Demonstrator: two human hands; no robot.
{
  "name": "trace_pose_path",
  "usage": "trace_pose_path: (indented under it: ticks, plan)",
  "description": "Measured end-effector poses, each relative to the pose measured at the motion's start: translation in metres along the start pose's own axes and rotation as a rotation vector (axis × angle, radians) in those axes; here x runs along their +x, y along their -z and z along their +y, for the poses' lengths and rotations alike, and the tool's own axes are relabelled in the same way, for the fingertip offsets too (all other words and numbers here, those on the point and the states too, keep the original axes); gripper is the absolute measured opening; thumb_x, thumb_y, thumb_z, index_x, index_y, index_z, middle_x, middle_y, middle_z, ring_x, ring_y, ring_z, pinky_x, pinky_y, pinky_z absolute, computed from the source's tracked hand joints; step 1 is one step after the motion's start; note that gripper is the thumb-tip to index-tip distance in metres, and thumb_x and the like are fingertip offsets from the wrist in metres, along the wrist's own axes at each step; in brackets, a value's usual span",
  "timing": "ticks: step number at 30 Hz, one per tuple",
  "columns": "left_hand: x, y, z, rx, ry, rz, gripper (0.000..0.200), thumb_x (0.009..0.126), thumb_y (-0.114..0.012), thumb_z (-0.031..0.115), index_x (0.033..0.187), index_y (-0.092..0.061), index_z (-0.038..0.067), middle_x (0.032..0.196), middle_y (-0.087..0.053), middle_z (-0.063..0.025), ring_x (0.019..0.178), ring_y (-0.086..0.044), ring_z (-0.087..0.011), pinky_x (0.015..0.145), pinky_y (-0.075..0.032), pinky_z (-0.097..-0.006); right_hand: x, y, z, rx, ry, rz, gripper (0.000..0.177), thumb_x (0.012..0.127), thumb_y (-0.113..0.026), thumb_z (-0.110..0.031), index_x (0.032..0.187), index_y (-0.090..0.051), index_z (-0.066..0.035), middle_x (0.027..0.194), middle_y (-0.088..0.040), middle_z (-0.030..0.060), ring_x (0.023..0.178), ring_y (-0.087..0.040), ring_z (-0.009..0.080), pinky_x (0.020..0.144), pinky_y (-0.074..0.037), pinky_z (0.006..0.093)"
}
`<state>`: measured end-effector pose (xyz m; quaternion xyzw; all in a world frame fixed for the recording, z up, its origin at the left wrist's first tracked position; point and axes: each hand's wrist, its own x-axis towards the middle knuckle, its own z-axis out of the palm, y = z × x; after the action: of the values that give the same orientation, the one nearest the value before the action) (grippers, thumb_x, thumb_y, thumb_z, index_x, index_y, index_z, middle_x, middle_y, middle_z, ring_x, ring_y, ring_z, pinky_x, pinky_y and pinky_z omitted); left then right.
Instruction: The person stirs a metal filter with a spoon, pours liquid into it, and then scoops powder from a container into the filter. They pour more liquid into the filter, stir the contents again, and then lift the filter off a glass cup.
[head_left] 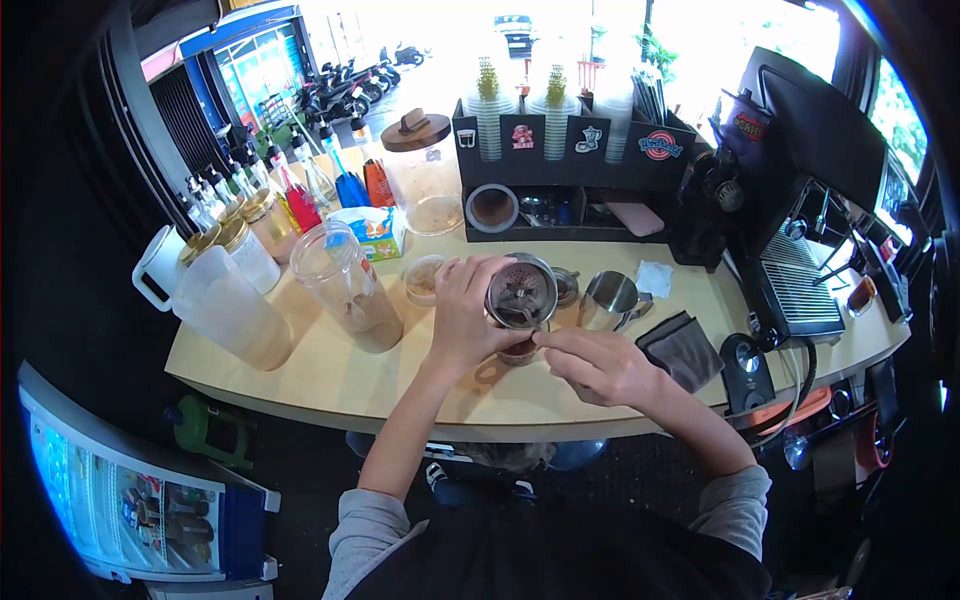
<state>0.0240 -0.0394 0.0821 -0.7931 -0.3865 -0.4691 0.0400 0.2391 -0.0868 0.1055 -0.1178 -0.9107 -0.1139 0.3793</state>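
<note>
My left hand (467, 305) is wrapped round a round metal cup (522, 292), tilted with its mouth toward me. Dark brown residue and what may be a thin utensil show inside it. Just below its lower edge stands a small glass (520, 352) with something brown in it. Close to that edge, my right hand (598, 366) is closed in a pinch; what its fingers hold is hidden. Right of the cup are a small round container (565, 287) and a steel milk jug (608, 298). A lidded tub (424, 278) sits beside my left hand.
Clear plastic pitchers (232, 308) and a tall jar (345, 290) stand left. A black cup organizer (575, 170) lines the back. A folded dark cloth (682, 352) lies right, near a tamper-like black device (747, 370) and an espresso machine (800, 285).
</note>
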Motion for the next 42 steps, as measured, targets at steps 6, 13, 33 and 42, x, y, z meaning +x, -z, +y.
trace_pose_path:
  ticks: [6, 13, 33, 42]
  plan:
    - [-0.002, 0.001, 0.000, -0.040, 0.002, 0.025, 0.078, 0.049, -0.088, 0.032, 0.116, -0.054, 0.012, 0.110, -0.057, -0.0056, 0.107, -0.054, -0.0267, 0.102, -0.032, -0.0493, 0.005, 0.002, -0.002, -0.013, -0.084, 0.027, 0.028, 0.070, -0.065, 0.001, 0.095, -0.054, -0.004, 0.103, -0.062, 0.0109, 0.075, -0.064, 0.0246, 0.057, -0.052, 0.0333]
    - [-0.004, 0.005, 0.002, 0.033, -0.036, 0.022, 0.079, 0.050, -0.087, 0.030, 0.119, -0.052, 0.013, 0.111, -0.056, -0.0058, 0.108, -0.054, -0.0260, 0.104, -0.030, -0.0509, 0.021, 0.015, 0.000, -0.055, -0.004, -0.028, 0.022, 0.075, -0.065, -0.002, 0.093, -0.053, -0.004, 0.097, -0.060, 0.0089, 0.077, -0.063, 0.0225, 0.055, -0.052, 0.0316]
    - [0.010, 0.016, -0.012, -0.112, -0.009, -0.047, 0.076, 0.053, -0.087, 0.035, 0.117, -0.055, 0.011, 0.114, -0.060, -0.0057, 0.109, -0.054, -0.0270, 0.102, -0.032, -0.0456, 0.023, 0.028, -0.016, 0.023, -0.226, 0.407, 0.022, 0.083, -0.051, 0.013, 0.103, -0.055, 0.004, 0.100, -0.065, 0.0235, 0.086, -0.067, 0.0305, 0.073, -0.055, 0.0334]
    - [0.027, 0.026, -0.010, -0.123, 0.017, -0.094, 0.077, 0.053, -0.087, 0.037, 0.118, -0.059, 0.008, 0.112, -0.064, -0.0076, 0.111, -0.057, -0.0281, 0.104, -0.036, -0.0428, -0.023, 0.004, -0.003, -0.067, -0.619, 0.236, 0.030, 0.081, -0.053, 0.012, 0.107, -0.061, -0.001, 0.112, -0.062, 0.0165, 0.098, -0.063, 0.0333, 0.082, -0.053, 0.0372]
